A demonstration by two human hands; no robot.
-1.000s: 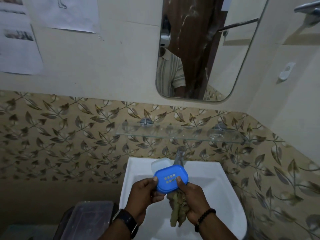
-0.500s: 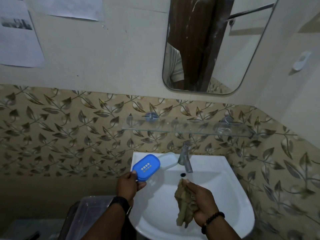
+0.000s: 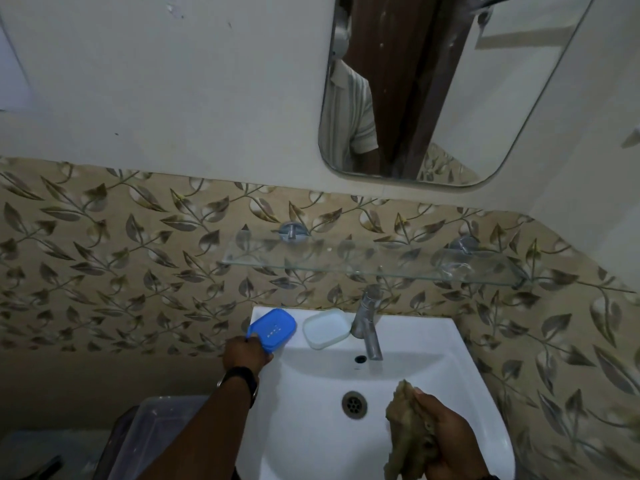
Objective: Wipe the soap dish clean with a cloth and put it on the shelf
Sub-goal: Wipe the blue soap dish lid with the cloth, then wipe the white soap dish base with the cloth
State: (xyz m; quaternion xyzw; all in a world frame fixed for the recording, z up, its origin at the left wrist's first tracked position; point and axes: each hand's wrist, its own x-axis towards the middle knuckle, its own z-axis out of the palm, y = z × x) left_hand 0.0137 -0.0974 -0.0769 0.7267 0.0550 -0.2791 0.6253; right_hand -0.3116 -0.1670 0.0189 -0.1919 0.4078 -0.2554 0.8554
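Note:
The blue soap dish (image 3: 275, 328) with small drain holes is at the back left corner of the white sink (image 3: 408, 372), and my left hand (image 3: 246, 353) grips its near edge. A white translucent lid (image 3: 326, 328) lies beside it on the sink's back rim, left of the tap. My right hand (image 3: 446, 441) holds a crumpled brownish cloth (image 3: 408, 431) over the right side of the basin. The glass shelf (image 3: 374, 263) hangs on the leaf-patterned wall above the tap, bare.
A chrome tap (image 3: 367, 323) stands at the middle of the sink's back rim. A mirror (image 3: 450, 88) hangs above the shelf. A clear plastic bin (image 3: 152, 434) sits low to the left of the sink. The drain (image 3: 354, 404) is in the basin's middle.
My left hand has carried the blue soap dish from over the basin to the sink's back left corner. My right hand with the cloth has dropped lower right.

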